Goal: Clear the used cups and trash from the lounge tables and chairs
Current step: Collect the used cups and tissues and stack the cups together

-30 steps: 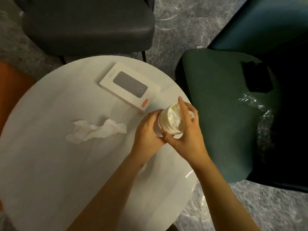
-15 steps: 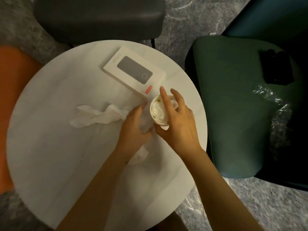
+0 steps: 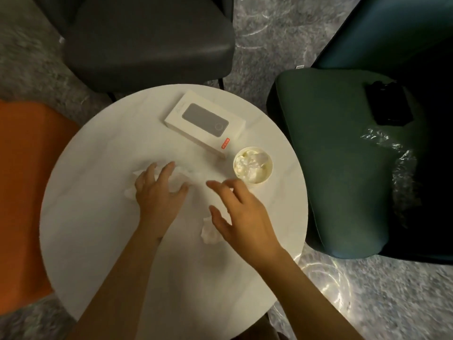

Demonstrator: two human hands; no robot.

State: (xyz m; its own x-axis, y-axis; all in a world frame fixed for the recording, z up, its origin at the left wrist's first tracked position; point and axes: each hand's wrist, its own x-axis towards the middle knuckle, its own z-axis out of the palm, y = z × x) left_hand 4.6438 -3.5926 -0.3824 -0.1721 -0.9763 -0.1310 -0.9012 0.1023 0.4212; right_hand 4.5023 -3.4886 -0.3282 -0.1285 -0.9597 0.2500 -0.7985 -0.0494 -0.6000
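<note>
A white paper cup (image 3: 253, 165) stuffed with crumpled tissue stands upright on the round white table (image 3: 98, 241), near its right edge. My left hand (image 3: 159, 192) lies with spread fingers on a crumpled white tissue (image 3: 182, 174) at the table's middle. My right hand (image 3: 241, 214) hovers open just left of and below the cup, touching nothing. A small tissue wad (image 3: 208, 233) lies beside its thumb.
A white phone box (image 3: 204, 123) lies behind the cup. A dark grey chair (image 3: 147, 40) stands at the back, an orange seat (image 3: 22, 180) at the left. The green chair (image 3: 331, 155) on the right holds clear plastic wrap (image 3: 392, 153) and a black object (image 3: 389, 106).
Both hands held the cup; it now stands free on the table. My left hand has moved left onto the tissue, my right hand has drawn back from the cup.
</note>
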